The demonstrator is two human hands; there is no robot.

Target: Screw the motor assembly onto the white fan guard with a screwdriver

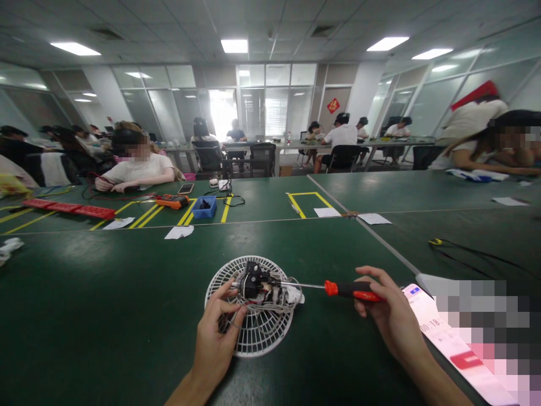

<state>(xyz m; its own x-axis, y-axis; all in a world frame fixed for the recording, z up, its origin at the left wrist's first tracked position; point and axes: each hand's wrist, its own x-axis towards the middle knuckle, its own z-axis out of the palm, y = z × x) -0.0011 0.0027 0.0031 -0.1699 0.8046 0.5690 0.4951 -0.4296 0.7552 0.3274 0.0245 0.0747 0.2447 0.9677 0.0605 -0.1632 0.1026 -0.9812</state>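
Observation:
A small fan motor assembly [253, 282], black and white with wires, lies on a round white fan grille [262, 338] on the green table. My left hand [220, 321] grips the motor assembly from its left side, thumb and fingers closed at its edge. In my right hand [386, 307] is a screwdriver [353, 290] with a red and black handle, its shaft pointing left. The tip reaches in among the motor's parts, where I cannot make out what it touches.
A lit phone [448, 344] lies by my right forearm. Across the table are a blue bin [204, 207], an orange multimeter [172, 201], red trays [70, 207], paper slips [179, 232] and a black cable [465, 254]. A person [135, 163] sits opposite; others work behind.

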